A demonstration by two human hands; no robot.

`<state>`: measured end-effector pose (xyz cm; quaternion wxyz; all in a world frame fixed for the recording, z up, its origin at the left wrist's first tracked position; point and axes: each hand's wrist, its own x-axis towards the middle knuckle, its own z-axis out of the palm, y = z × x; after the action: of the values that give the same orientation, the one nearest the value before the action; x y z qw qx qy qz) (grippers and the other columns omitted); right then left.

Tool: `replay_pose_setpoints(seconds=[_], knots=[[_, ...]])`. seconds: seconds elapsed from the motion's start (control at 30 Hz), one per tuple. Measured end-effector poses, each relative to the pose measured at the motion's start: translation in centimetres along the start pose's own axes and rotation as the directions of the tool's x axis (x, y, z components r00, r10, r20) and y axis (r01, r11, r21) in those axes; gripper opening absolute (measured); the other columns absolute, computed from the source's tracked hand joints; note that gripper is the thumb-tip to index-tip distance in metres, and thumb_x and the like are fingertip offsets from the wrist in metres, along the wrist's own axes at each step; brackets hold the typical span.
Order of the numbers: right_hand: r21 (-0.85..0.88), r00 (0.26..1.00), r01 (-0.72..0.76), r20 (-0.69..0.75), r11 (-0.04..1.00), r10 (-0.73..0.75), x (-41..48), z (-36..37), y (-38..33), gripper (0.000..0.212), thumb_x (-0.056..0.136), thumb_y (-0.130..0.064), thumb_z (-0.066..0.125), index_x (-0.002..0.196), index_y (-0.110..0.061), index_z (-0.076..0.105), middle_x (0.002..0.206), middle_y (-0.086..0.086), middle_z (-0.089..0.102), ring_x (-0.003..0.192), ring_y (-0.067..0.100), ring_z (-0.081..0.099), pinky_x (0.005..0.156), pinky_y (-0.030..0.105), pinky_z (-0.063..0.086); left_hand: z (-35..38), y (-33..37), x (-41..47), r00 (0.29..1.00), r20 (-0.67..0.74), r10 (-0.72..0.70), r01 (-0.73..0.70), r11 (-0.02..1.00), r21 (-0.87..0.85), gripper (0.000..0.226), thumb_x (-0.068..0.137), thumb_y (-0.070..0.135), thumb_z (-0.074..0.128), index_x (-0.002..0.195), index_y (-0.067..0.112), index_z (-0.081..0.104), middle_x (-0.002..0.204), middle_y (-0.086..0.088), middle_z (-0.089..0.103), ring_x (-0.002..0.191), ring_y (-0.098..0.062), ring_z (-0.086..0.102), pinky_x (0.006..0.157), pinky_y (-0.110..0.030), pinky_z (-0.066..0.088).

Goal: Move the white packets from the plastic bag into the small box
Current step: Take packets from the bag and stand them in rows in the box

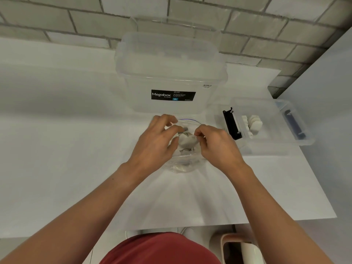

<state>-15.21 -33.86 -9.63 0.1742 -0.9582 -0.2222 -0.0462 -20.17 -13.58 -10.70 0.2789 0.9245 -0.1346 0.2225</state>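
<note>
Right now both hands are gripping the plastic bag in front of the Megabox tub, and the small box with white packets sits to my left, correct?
Not quite. The head view shows the small box with white packets on your right, not your left. The left hand and right hand do grip the plastic bag in front of the Megabox tub.

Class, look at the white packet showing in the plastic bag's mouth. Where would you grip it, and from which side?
Pinch the white packet by its exposed upper edge, coming from above through the mouth of the plastic bag. The left hand and right hand hold that mouth apart, so probably only this side is uncovered.
</note>
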Motion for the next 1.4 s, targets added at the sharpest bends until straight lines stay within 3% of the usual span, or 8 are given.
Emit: replay_pose_setpoints(seconds=[0.17,0.27,0.63,0.73,0.9,1.07,1.2,1.4], knots=[[-0.045,0.999,0.037,-0.019,0.998,-0.038,-0.8,-0.2,1.0,0.024,0.087,-0.003,0.060,0.103,-0.015,0.075,0.094,0.003,0.071,0.078,0.031,0.068,0.062,0.043,0.056,2.8,-0.3,2.4,0.894,0.430,-0.131,0.072,0.986,0.149,0.046,0.088,0.002,0.051,0.127,0.022,0.064,0.119,-0.002,0.063,0.104,-0.029,0.064,0.073,-0.043,0.056],[-0.021,0.998,0.047,-0.033,0.999,-0.048,-1.2,-0.1,1.2,0.025,0.086,-0.001,0.061,0.099,-0.015,0.076,0.092,0.003,0.069,0.076,0.030,0.068,0.061,0.044,0.056,4.7,-0.6,3.9,0.832,0.515,-0.205,0.078,0.963,0.257,0.045,0.089,0.006,0.050,0.127,0.030,0.060,0.118,-0.002,0.061,0.101,-0.032,0.063,0.074,-0.046,0.055],[0.057,0.998,0.058,-0.039,0.997,-0.055,-1.6,-0.5,2.0,0.024,0.092,-0.006,0.054,0.106,-0.016,0.071,0.099,0.002,0.070,0.085,0.030,0.068,0.070,0.045,0.056,5.5,-1.0,5.2,0.818,0.510,-0.264,0.151,0.956,0.253,0.012,0.086,0.018,0.058,0.088,0.026,0.068,0.113,0.002,0.069,0.098,-0.027,0.064,0.072,-0.039,0.054],[0.057,0.996,0.082,-0.040,0.995,-0.079,-1.7,-0.6,2.1,0.025,0.091,-0.005,0.053,0.106,-0.016,0.069,0.098,0.002,0.070,0.083,0.031,0.067,0.068,0.045,0.056,4.8,-0.7,5.0,0.837,0.488,-0.249,0.184,0.967,0.179,0.012,0.087,0.012,0.058,0.080,0.021,0.063,0.096,0.004,0.070,0.091,-0.022,0.064,0.071,-0.039,0.055],[0.075,0.991,0.118,-0.075,0.990,-0.112,-1.6,-1.3,2.0,0.026,0.091,-0.004,0.054,0.108,-0.016,0.070,0.097,0.000,0.068,0.081,0.028,0.067,0.064,0.043,0.056,3.1,-0.4,4.7,0.858,0.410,-0.308,0.329,0.944,0.020,0.013,0.090,0.007,0.061,0.096,0.017,0.067,0.082,0.007,0.068,0.079,-0.008,0.065,0.059,-0.016,0.044],[0.165,0.994,0.108,-0.049,0.980,-0.101,-1.5,-1.6,2.2,0.021,0.094,-0.011,0.057,0.104,-0.020,0.073,0.100,-0.008,0.068,0.086,0.017,0.066,0.072,0.042,0.057,0.8,0.4,3.7,0.864,0.334,-0.377,0.418,0.907,-0.058,0.025,0.093,0.010,0.059,0.112,0.018,0.073,0.090,0.002,0.069,0.062,-0.001,0.063,0.059,-0.019,0.052],[0.253,0.995,0.092,0.003,0.963,-0.096,-1.5,-1.6,2.2,0.018,0.091,-0.013,0.059,0.100,-0.023,0.072,0.103,-0.013,0.066,0.091,0.012,0.065,0.079,0.040,0.057,-0.4,1.0,2.6,0.810,0.237,-0.537,0.586,0.741,-0.327,0.016,0.090,0.008,0.062,0.093,0.020,0.073,0.085,0.002,0.068,0.064,-0.016,0.072,0.061,-0.039,0.063],[0.482,0.999,-0.006,0.040,0.876,-0.015,-1.2,-1.7,0.8,0.017,0.093,-0.011,0.066,0.099,-0.021,0.078,0.122,-0.013,0.068,0.109,0.001,0.063,0.088,0.016,0.054,-0.9,2.5,1.9,0.684,0.211,-0.698,0.627,0.416,-0.659,0.007,0.090,0.008,0.069,0.092,0.015,0.070,0.093,-0.008,0.070,0.077,-0.019,0.073,0.058,-0.033,0.059]])
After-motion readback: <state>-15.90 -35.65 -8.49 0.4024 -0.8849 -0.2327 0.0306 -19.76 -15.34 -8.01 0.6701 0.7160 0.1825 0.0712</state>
